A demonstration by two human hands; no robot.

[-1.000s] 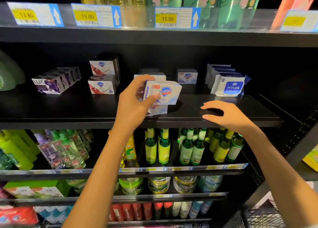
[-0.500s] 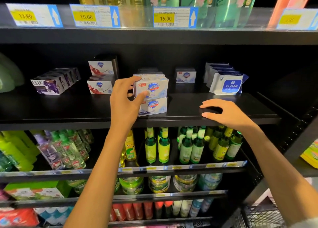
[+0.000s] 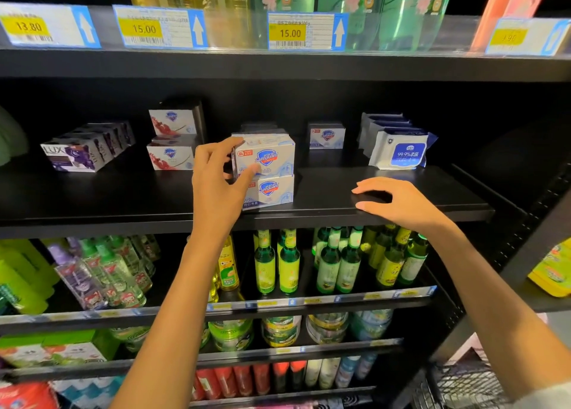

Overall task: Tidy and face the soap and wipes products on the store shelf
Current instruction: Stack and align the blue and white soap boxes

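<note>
Safeguard soap box (image 3: 265,158) faces outward, long axis along shelf (image 3: 340,214).

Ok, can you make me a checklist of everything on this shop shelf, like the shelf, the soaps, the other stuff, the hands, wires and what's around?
Surface: black shelf, bare along its front edge.
Job's things: two white Safeguard boxes stacked, top box on bottom box; red-flower Safeguard boxes stacked left; Lux boxes in a row; small Safeguard box further back; wipes packs right.
Clutter: nothing seen.
Hands: left hand pinches the top box; right hand rests on the shelf edge.
Cables: nothing seen.
Surroundings: price tags above, green bottles below, wire basket bottom right.
</note>
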